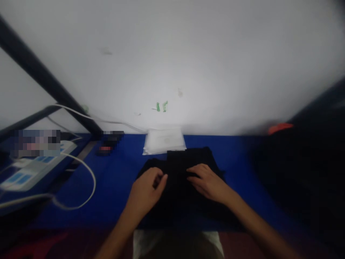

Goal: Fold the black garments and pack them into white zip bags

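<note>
A piece of black cloth (176, 180), perhaps a folded garment, lies spread in front of me on a blue surface (113, 187). On its left part rests my left hand (148, 187), fingers bent and thumb apart from them; nothing shows in its grasp. My right hand (206, 181) lies over the cloth's right side with its fingers stretched inward, open. Dark folds make the cloth's edges and layers hard to make out.
Behind the cloth, a stack of clear-wrapped white packets (164, 139) sits against the white wall (172, 64). To the left are a power strip (37, 165) with a looping white cable (93, 176) and a blurred dark object (110, 142). A large dark mass (302, 172) fills the right.
</note>
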### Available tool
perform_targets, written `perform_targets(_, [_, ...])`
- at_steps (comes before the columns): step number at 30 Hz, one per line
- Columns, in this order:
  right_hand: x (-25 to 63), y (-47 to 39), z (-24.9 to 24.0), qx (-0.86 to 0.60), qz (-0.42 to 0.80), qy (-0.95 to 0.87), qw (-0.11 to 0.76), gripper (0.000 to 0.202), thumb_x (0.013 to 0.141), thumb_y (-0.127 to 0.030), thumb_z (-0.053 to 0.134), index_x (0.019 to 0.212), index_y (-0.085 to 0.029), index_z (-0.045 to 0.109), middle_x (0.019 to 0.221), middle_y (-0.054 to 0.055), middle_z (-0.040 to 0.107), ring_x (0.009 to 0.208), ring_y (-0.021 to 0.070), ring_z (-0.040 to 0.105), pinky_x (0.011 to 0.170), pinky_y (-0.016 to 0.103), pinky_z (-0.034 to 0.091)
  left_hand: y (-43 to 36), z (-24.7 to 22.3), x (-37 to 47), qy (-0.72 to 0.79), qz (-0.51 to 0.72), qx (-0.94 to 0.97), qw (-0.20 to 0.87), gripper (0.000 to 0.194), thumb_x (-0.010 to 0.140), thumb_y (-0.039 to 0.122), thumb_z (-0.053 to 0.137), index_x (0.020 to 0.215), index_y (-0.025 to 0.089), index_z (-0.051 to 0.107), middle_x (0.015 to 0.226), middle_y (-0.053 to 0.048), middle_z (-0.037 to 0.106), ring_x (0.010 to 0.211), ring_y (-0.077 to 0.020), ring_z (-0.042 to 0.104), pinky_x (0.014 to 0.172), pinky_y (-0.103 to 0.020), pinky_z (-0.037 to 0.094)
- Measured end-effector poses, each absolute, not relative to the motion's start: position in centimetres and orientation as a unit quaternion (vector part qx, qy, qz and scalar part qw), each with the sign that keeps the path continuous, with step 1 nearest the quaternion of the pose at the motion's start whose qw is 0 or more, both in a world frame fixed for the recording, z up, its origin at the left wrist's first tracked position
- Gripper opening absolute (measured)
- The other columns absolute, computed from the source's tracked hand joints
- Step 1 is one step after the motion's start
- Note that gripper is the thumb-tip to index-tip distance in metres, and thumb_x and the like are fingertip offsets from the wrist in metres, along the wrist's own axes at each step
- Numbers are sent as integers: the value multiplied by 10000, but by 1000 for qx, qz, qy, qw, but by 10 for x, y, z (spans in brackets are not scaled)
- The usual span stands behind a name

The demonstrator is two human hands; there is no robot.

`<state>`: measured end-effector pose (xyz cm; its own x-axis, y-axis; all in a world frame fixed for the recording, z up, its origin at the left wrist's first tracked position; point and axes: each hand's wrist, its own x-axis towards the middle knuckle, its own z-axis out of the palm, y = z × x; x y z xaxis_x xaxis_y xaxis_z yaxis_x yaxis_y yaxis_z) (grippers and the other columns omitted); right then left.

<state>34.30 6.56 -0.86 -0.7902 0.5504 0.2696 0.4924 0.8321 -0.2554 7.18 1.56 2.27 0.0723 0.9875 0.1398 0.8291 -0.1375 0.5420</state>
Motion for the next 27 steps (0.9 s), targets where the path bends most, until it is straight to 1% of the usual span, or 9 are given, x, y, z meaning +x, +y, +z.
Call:
perform_targets(3, [344, 68, -14, -278, 90, -941, 170, 254, 929, -161, 564, 1162, -169, 663, 1237, 127, 622, 1153, 259, 555, 1018, 483, 437, 25, 6, 51, 734, 149, 641, 170, 357, 936, 539, 479, 930, 212, 621, 846, -45, 667, 764, -245, 646, 650, -340, 445])
perform_targets(6, [345, 68, -15, -280, 94, -939, 174, 244, 943, -192, 559, 1164, -167, 659, 1226, 122, 627, 1144, 258, 564, 1024, 489, 436, 30, -8, 49, 709, 139, 657, 216, 432, 906, 607, 486, 904, 197, 624, 928, -82, 688, 868, -280, 658, 727, -364, 466])
perform_targets(9, [348, 66, -12, -279, 101, -937, 183, 282, 940, -206, 564, 1211, -170, 634, 1248, 131, 619, 1160, 263, 567, 1029, 498, 442, 37, -8, 51, 679, 175, 670, 245, 344, 894, 533, 523, 872, 198, 601, 930, -83, 692, 880, -268, 660, 745, -352, 476])
perform_targets(12, [352, 62, -8, -292, 112, -930, 195, 371, 945, -211, 553, 1314, -172, 560, 1298, 147, 594, 1206, 269, 553, 1037, 507, 450, 50, 7, 48, 700, 194, 643, 243, 232, 875, 438, 557, 920, 211, 585, 871, -52, 693, 811, -253, 668, 678, -329, 472])
perform_targets(16, [356, 61, -5, -315, 123, -918, 207, 426, 958, -218, 531, 1382, -190, 494, 1327, 140, 577, 1239, 263, 538, 1043, 499, 464, 69, 27, 53, 740, 199, 628, 136, 296, 876, 417, 603, 1095, 222, 561, 898, -53, 689, 828, -269, 675, 655, -327, 473])
perform_targets(19, [353, 64, -4, -316, 124, -916, 214, 446, 957, -222, 524, 1400, -200, 480, 1344, 141, 569, 1252, 265, 533, 1047, 497, 467, 71, 20, 77, 674, 208, 708, 30, 287, 909, 324, 587, 1179, 226, 573, 1068, -87, 653, 944, -271, 649, 718, -341, 499])
perform_targets(21, [349, 67, -1, -309, 125, -918, 216, 495, 951, -227, 524, 1439, -203, 441, 1396, 145, 535, 1291, 267, 505, 1067, 495, 449, 64, 8, 97, 597, 195, 778, 12, 271, 917, 303, 584, 1172, 211, 605, 1070, -100, 636, 967, -277, 624, 779, -375, 514])
perform_targets(25, [340, 71, 7, -253, 144, -936, 199, 760, 894, -272, 585, 1556, -171, 227, 1552, 165, 369, 1436, 281, 339, 1151, 500, 334, 39, -2, 117, 458, 183, 865, 93, 371, 878, 368, 651, 1194, 175, 627, 1110, -130, 631, 1002, -295, 593, 891, -465, 511])
perform_targets(27, [336, 74, 7, -223, 159, -947, 165, 893, 832, -259, 615, 1576, -157, 133, 1586, 159, 314, 1476, 274, 268, 1191, 502, 248, 33, 4, 113, 415, 197, 874, 155, 366, 879, 350, 662, 1209, 197, 622, 1179, -116, 634, 1061, -278, 586, 947, -453, 497])
